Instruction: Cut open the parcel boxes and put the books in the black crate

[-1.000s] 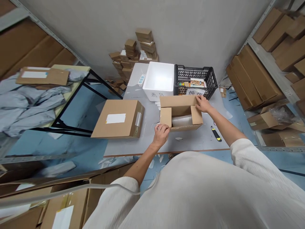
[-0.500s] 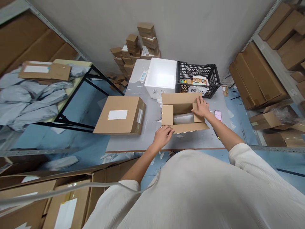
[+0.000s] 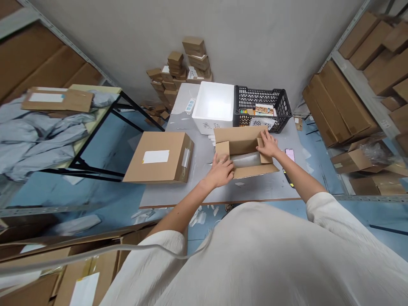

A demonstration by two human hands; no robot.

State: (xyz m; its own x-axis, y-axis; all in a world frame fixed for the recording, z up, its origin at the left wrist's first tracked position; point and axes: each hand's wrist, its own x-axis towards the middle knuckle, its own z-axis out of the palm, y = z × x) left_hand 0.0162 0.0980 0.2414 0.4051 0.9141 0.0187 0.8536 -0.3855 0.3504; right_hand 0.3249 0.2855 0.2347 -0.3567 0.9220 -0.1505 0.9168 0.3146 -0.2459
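Observation:
An opened cardboard box (image 3: 242, 173) stands on the grey table in front of me, its flaps folded outward. Something whitish and translucent (image 3: 250, 160) lies inside; I cannot make out what it is. At the box's near left corner, my left hand (image 3: 220, 171) is closed over the edge and side flap, with a ring on one finger. My right hand (image 3: 267, 144) grips the right side flap near the far right corner, its fingers bent over the cardboard. Right of the box lie a phone (image 3: 290, 154) with a lit screen and a black-and-yellow cutter (image 3: 289, 178).
A closed carton (image 3: 156, 157) with a white label sits at the table's left. Behind the open box stand a white foam box (image 3: 213, 102) and a black crate (image 3: 283, 111). A power strip (image 3: 190, 106) lies at the back left. Loaded shelves flank both sides.
My left hand has moved from the near edge up onto the box's left corner and flap. My right hand stays on the right flap. The view has shifted slightly.

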